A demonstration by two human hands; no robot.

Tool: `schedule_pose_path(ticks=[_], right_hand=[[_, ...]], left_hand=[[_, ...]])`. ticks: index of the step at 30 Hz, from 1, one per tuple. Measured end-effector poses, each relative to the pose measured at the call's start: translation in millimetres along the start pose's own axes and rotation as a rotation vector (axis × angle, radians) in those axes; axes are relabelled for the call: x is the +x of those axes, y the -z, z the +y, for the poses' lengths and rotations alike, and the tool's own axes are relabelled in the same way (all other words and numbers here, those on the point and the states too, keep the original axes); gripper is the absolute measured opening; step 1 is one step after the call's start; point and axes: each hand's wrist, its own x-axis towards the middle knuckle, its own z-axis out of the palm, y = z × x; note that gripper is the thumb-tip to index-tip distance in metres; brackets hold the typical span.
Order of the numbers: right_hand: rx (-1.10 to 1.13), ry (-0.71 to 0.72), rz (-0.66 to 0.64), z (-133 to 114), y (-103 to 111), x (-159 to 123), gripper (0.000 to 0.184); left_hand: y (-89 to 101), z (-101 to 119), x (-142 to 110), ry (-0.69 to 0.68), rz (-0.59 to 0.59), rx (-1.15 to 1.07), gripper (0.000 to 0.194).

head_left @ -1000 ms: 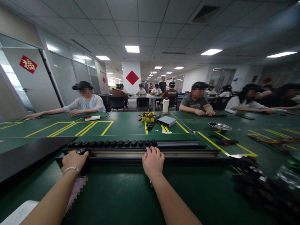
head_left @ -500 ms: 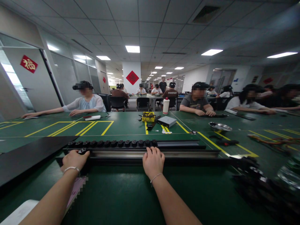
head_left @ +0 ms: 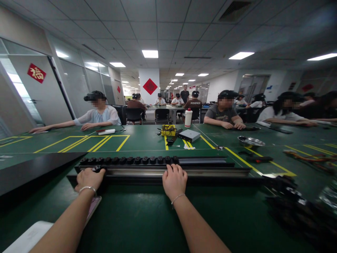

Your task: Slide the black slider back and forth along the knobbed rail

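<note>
A long black and silver metal rail [head_left: 210,172] lies across the green table in front of me. A row of several small black round parts [head_left: 129,160] sits along its far side. My left hand [head_left: 89,178] rests curled at the rail's left end, fingers closed around a small black part. My right hand [head_left: 174,181] lies on the rail near the row's right end, fingers curled over its edge.
A long black panel [head_left: 37,168] lies at left. A phone [head_left: 92,208] and a white sheet [head_left: 28,237] sit under my left arm. Dark blurred parts [head_left: 295,207] pile at right. A metal bowl [head_left: 250,141], a grey box [head_left: 189,135] and a yellow box [head_left: 169,130] stand further off. Several people sit opposite.
Both hands stay on the rail; only the view has shifted slightly, sliding the scene a little to the right.
</note>
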Motion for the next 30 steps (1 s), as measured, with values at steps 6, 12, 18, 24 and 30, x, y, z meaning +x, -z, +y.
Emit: schedule_pose_path(ticks=[6, 12, 18, 24, 30], right_hand=[[-0.009, 0.009, 0.009, 1, 0, 0, 0.034], [-0.024, 0.008, 0.009, 0, 0, 0, 0.034], [-0.034, 0.01, 0.02, 0, 0, 0, 0.034], [-0.055, 0.015, 0.013, 0, 0, 0, 0.034], [-0.067, 0.01, -0.008, 0, 1, 0, 0.035]], left_hand=[[4.8, 12, -13, 0.1, 0.0, 0.043, 0.064], [2.9, 16, -17, 0.089, 0.014, 0.036, 0.064], [3.1, 15, -16, 0.074, 0.004, 0.035, 0.066], [2.5, 17, -19, 0.069, 0.019, 0.023, 0.066], [-0.3, 21, -25, 0.058, 0.027, 0.015, 0.065]])
